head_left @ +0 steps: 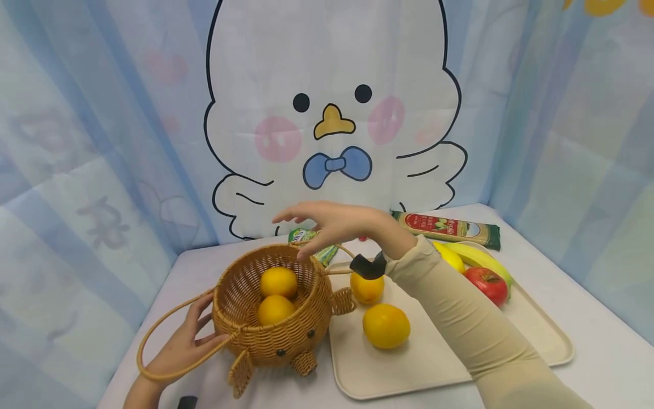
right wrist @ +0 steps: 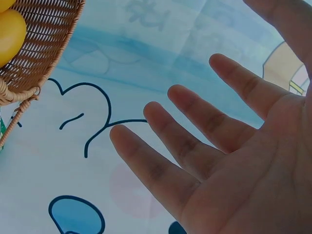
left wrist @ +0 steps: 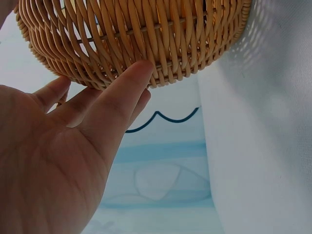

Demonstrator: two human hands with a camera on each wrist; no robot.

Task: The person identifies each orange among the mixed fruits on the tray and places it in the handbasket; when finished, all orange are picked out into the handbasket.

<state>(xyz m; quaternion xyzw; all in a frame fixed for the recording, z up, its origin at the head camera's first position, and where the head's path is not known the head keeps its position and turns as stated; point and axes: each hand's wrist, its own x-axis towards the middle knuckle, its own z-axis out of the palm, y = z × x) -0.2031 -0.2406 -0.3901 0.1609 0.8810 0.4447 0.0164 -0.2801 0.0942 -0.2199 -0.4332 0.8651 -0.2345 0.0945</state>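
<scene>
A brown wicker basket (head_left: 278, 343) with an animal face stands on the table, two yellow-orange fruits (head_left: 276, 309) lying inside. My left hand (head_left: 181, 346) rests against its left side; in the left wrist view the extended fingers (left wrist: 117, 97) touch the weave. One basket handle loops over that hand. Above the basket's far right rim hovers my right hand (head_left: 339, 221), fingers spread and holding nothing, as the right wrist view of the same hand (right wrist: 234, 161) also shows. Just right of the basket, two more yellow-orange fruits (head_left: 386, 326) lie on a beige tray (head_left: 409, 375).
At the tray's right end are a red apple-like fruit (head_left: 487, 286), a banana (head_left: 477, 257) and a yellow fruit (head_left: 449, 257), partly behind my right sleeve. Behind the tray lies a green and red packet (head_left: 449, 227). A small green packet (head_left: 302, 235) sits behind the basket.
</scene>
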